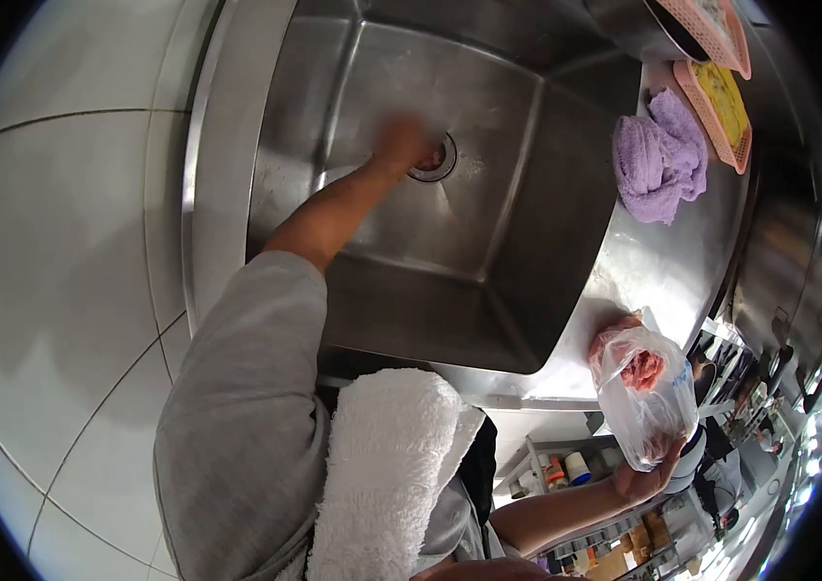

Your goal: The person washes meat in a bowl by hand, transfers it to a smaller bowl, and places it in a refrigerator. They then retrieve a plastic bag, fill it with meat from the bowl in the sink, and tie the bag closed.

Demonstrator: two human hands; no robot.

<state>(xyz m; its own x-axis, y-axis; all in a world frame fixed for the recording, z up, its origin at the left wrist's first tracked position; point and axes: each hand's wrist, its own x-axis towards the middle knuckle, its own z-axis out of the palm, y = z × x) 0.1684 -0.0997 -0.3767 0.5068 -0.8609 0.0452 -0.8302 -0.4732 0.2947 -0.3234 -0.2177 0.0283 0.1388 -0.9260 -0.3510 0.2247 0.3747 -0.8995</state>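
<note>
My left hand (405, 141) reaches down into a stainless steel sink (411, 228), at the drain (438, 163). It is smeared, so its fingers do not show clearly; something reddish lies in the drain beside it. At the lower right, my right hand (648, 474) grips the lower end of a clear plastic bag (643, 416). Pinkish-red raw meat (641, 370) shows in the bag's upper part, against the counter at the sink's right rim. Part of my right hand is hidden by the bag.
A crumpled purple towel (661, 160) lies on the steel counter (658, 257) right of the sink. Behind it stand pink baskets (735, 145), one with yellow contents. A white towel (392, 465) hangs over my front. White tiles (62, 223) cover the left side; shelves and people are at lower right.
</note>
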